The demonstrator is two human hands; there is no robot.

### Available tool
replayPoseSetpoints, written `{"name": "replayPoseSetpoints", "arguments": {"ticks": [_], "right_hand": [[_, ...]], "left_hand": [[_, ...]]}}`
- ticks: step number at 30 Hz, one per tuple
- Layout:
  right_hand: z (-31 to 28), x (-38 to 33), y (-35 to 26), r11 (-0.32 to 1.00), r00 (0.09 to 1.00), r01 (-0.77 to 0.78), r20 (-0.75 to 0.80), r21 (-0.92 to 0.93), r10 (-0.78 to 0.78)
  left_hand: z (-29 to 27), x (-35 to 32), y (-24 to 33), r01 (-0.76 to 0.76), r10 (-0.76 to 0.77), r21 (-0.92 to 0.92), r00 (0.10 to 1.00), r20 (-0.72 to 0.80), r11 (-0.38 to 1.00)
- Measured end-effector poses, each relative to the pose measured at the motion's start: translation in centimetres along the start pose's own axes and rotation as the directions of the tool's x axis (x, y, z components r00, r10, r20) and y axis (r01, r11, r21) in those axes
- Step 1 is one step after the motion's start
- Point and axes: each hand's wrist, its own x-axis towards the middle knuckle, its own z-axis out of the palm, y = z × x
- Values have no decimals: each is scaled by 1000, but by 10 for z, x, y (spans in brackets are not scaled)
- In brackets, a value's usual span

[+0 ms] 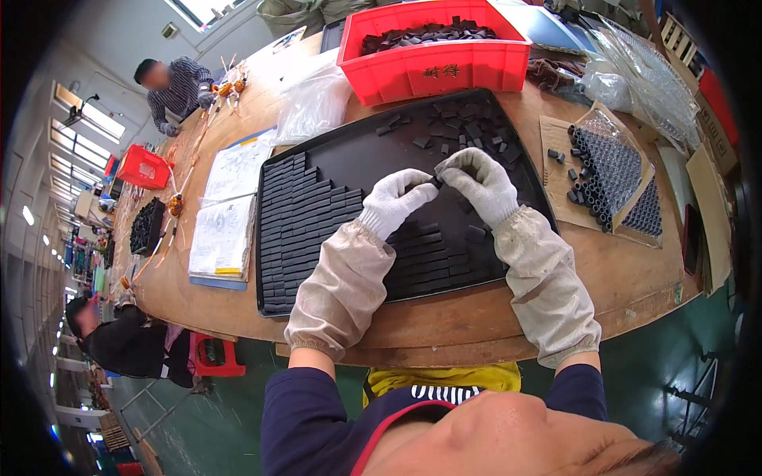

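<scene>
Over the middle of a black tray (357,151), my two white-gloved hands meet at the fingertips. A small dark piece (436,182) shows between them, mostly covered by the gloves. My left hand (397,200) pinches it from the left, and my right hand (481,184) has its fingers closed around the other side. Neat rows of small black blocks (305,230) fill the tray's left and near part. Loose black pieces (468,127) lie scattered in the far right corner, with a few more beside my right wrist.
Behind the tray stands a red bin (436,71) heaped with black pieces. To the right, black tubes (603,182) stand on cardboard, partly under plastic. Papers (222,234) and a clear plastic bag (313,107) lie left. Two people (178,87) work along the table's left side.
</scene>
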Motion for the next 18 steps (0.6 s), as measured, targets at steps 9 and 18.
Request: {"name": "replayPoseSetpoints", "arguments": {"ticks": [9,18], "right_hand": [[1,-2,3,961,995,99,36,-257,-92],[-4,0,5,746,926,372,169,-553,-336]], "left_hand": [[1,0,-1,55,-55,-72,998,7,996],[0,-1,-2,3,-3,15,1000,1,1000]]}}
